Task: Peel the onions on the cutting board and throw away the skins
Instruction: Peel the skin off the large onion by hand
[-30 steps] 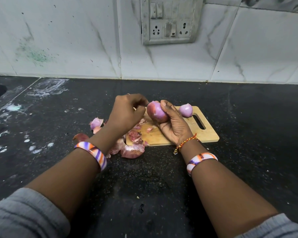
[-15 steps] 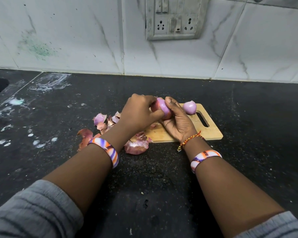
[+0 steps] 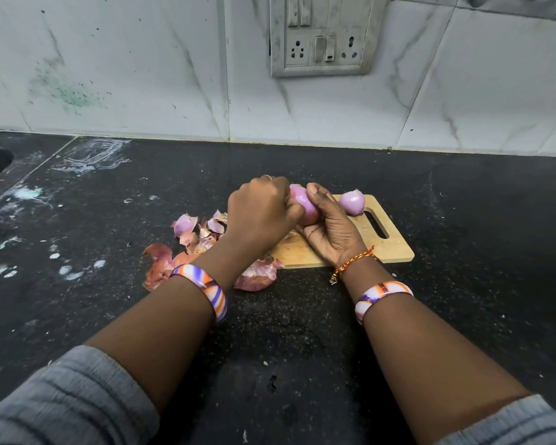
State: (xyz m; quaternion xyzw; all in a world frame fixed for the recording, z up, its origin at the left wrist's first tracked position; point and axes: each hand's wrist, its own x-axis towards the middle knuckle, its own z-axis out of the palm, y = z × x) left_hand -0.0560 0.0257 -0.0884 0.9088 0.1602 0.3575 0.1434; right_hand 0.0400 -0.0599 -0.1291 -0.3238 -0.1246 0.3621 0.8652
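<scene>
At the centre of the frame, 2 hands work a red onion just above the near-left part of a wooden cutting board on a black speckled desk. The right hand cradles the onion from the right, thumb laid over its top and fingers curled beneath; the left hand, knuckles up and fingers curled tight, pinches at the onion's left side, though what its fingertips grip is hidden. A 2nd onion, pale purple and shiny, sits on the board's far edge beside the handle slot, just right of the right hand. Loose onion skins lie heaped on the desk left of the board, partly under the left forearm, with 1 large piece at the board's near-left corner. Each wrist carries an orange, purple and white bangle; the right also wears a red-and-yellow thread. A switch-and-socket plate is set in the marbled wall tiles at the upper centre-right of the frame.
</scene>
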